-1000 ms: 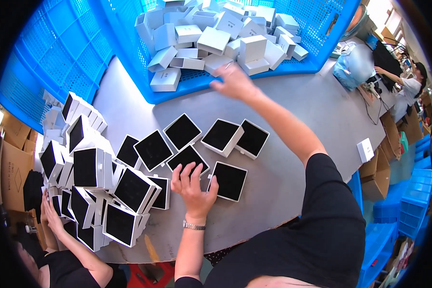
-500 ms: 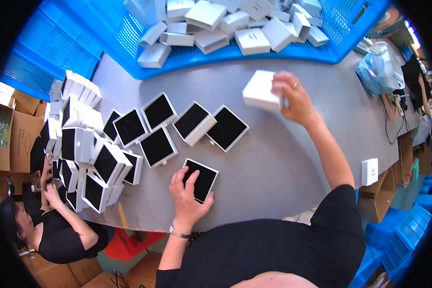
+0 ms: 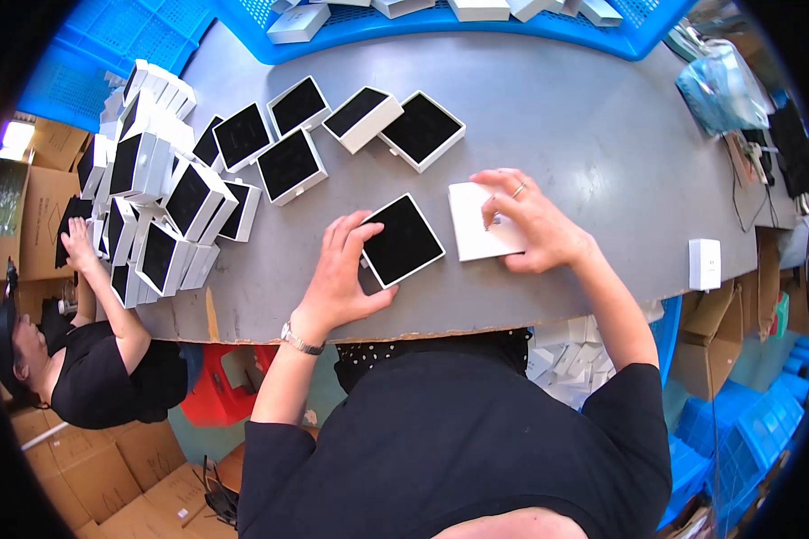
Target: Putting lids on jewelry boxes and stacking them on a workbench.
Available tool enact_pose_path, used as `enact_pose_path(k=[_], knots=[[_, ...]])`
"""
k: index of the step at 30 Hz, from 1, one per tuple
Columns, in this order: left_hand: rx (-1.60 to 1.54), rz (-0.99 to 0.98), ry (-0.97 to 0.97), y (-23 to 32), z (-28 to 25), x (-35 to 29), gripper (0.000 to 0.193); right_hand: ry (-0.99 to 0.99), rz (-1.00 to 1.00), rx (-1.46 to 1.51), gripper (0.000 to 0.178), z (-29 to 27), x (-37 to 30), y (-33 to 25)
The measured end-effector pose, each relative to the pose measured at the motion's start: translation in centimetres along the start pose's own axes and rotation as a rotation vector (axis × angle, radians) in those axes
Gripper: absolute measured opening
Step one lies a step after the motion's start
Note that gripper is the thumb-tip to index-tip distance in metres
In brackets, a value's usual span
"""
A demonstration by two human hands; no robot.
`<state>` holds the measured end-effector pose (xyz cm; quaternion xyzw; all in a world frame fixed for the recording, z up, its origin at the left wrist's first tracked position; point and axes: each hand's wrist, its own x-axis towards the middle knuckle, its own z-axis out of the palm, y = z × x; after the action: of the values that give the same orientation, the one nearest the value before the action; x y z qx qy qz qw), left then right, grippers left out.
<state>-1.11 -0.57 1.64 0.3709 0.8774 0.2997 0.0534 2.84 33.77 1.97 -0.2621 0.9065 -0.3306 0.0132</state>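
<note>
- The table (image 3: 593,117) is grey, its near edge worn and brownish, with a tan streak (image 3: 211,314) reaching in from that edge towards the left.
- Near the front middle lies a tray (image 3: 404,241), white-rimmed and black inside.
- Just right of it is a white box (image 3: 469,237); from here I can't tell whether it rests fully flat.
- Farther back, six more trays (image 3: 292,168) sit bunched, one tilted against its neighbour.
- The left end carries a tumbled pile (image 3: 162,256) of similar trays.
- Along the far side stands a blue crate (image 3: 274,51).
- Towards the right end: a bluish bag (image 3: 724,90) and, by the edge, another white box (image 3: 705,263).
</note>
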Motion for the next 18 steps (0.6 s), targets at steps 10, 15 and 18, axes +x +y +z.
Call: enact_pose_path(k=[10,15,18], knots=[[-0.121,0.141,0.049,-0.3,1.6,-0.4,0.078,0.146,0.003,-0.018,0.059,4.0,0.5,-5.0],[-0.121,0.162,0.034,-0.7,1.4,-1.2,0.078,0.144,0.034,0.022,0.059,4.6,0.3,-5.6],[-0.103,0.181,0.028,-0.6,1.3,-1.5,0.077,0.125,0.013,-0.01,0.055,4.6,0.2,-6.1]])
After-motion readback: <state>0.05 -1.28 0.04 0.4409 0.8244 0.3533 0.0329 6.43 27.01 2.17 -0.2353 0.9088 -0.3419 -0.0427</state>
